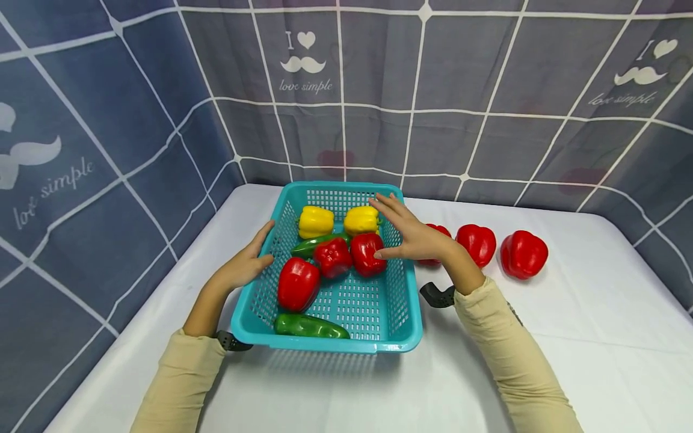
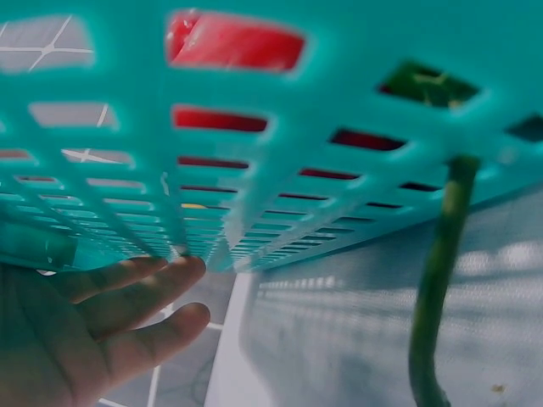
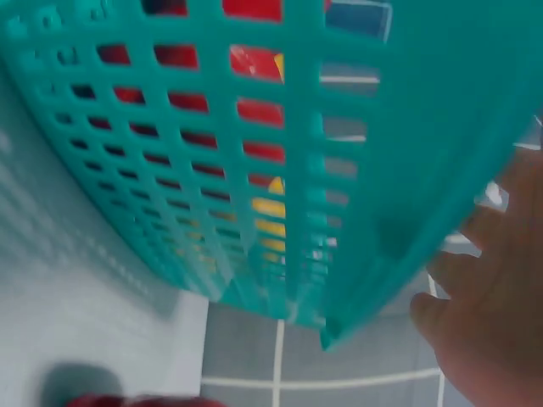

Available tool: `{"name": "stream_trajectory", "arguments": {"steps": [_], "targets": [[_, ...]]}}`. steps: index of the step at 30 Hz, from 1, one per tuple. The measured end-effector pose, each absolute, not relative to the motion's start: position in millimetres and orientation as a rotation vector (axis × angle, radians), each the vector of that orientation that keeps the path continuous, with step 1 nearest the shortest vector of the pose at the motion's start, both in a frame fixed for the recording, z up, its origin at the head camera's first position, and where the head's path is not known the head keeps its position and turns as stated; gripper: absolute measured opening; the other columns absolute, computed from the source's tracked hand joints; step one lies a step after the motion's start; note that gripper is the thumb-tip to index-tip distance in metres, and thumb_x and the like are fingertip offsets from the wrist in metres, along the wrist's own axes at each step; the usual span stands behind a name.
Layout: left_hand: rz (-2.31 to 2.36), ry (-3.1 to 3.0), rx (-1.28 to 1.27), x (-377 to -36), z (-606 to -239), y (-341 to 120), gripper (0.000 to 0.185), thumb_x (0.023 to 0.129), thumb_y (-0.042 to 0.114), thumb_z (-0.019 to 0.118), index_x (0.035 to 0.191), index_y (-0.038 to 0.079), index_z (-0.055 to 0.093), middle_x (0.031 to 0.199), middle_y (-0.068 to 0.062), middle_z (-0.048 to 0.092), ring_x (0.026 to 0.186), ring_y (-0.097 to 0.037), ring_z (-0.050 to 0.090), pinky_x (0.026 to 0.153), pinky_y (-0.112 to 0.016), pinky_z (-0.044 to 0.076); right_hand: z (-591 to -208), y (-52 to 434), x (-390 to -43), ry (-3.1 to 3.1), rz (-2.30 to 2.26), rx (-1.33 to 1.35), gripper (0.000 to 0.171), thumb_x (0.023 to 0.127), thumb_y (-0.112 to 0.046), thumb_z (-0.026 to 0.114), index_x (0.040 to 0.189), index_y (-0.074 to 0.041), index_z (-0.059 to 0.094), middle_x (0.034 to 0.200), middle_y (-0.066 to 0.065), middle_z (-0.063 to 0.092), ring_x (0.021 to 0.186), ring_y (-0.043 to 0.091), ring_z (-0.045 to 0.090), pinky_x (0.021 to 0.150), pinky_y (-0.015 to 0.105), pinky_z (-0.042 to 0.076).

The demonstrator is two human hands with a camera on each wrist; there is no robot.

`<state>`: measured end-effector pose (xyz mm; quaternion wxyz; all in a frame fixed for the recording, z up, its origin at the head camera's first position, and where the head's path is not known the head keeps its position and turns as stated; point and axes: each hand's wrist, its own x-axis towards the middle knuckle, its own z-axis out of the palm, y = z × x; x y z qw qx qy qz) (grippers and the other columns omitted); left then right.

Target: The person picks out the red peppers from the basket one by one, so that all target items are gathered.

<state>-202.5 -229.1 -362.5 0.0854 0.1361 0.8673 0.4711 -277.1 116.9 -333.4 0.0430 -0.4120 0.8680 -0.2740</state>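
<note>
A turquoise mesh basket [image 1: 327, 344] stands before me, holding two yellow bell peppers [image 1: 316, 222], three red bell peppers [image 1: 299, 284] and two long green peppers [image 1: 311, 326]. At the basket's left side is my left hand [image 1: 243, 264], its fingers straight along the outer wall; the left wrist view shows the fingertips [image 2: 193, 270] close to the mesh, contact unclear. My right hand [image 1: 417, 234] reaches over the right rim with fingers spread, above a red pepper [image 1: 368, 255] and a yellow pepper [image 1: 361, 220]. Nothing is gripped by either hand.
Right of the basket, three red bell peppers [image 1: 524, 254] lie in a row on the white table [image 1: 595, 313], one partly behind my right hand. A green stem [image 2: 441, 280] pokes out through the mesh. Grey checked cloth [image 1: 379, 72] hangs behind and at both sides.
</note>
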Motion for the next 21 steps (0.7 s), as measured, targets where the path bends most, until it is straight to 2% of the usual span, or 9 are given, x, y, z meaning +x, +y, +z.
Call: {"name": "stream_trajectory", "arguments": {"steps": [4, 9, 14, 21], "targets": [[1.405, 2.590, 0.403, -203, -363, -229, 0.075, 0.086, 0.001, 0.036, 0.147, 0.008, -0.007, 0.151, -0.024, -0.001, 0.130, -0.051, 0.019, 0.084, -0.060, 0.043, -335, 106, -276, 2.617, -0.830, -1.260, 0.097, 0.073, -0.034, 0.073, 0.148, -0.021, 0.013, 0.154, 0.004, 0.003, 0.141, 0.027, -0.003, 0.105, 0.059, 0.024], [1.397, 2.588, 0.396, -203, -362, -229, 0.076, 0.085, 0.001, 0.036, 0.147, 0.009, -0.007, 0.151, -0.024, -0.001, 0.131, -0.049, 0.017, 0.088, -0.061, 0.041, -340, 95, -274, 2.552, -0.799, -1.248, 0.098, 0.073, -0.035, 0.073, 0.148, -0.022, 0.012, 0.153, 0.006, 0.005, 0.140, 0.030, 0.007, 0.099, 0.054, 0.036], [1.386, 2.599, 0.403, -204, -363, -229, 0.075, 0.086, 0.001, 0.037, 0.147, 0.009, -0.007, 0.151, -0.024, -0.001, 0.131, -0.049, 0.018, 0.089, -0.061, 0.040, -345, 90, -276, 2.591, -0.713, -1.252, 0.099, 0.071, -0.032, 0.075, 0.147, -0.018, 0.015, 0.152, 0.009, 0.012, 0.138, 0.032, 0.015, 0.096, 0.051, 0.040], [1.389, 2.593, 0.398, -205, -365, -230, 0.075, 0.087, 0.001, 0.036, 0.147, 0.009, -0.007, 0.151, -0.023, -0.002, 0.132, -0.048, 0.015, 0.094, -0.062, 0.035, -346, 87, -274, 2.648, -0.564, -1.176, 0.097, 0.069, -0.035, 0.076, 0.146, -0.019, 0.021, 0.149, 0.009, 0.023, 0.130, 0.034, 0.033, 0.089, 0.049, 0.046]]}}
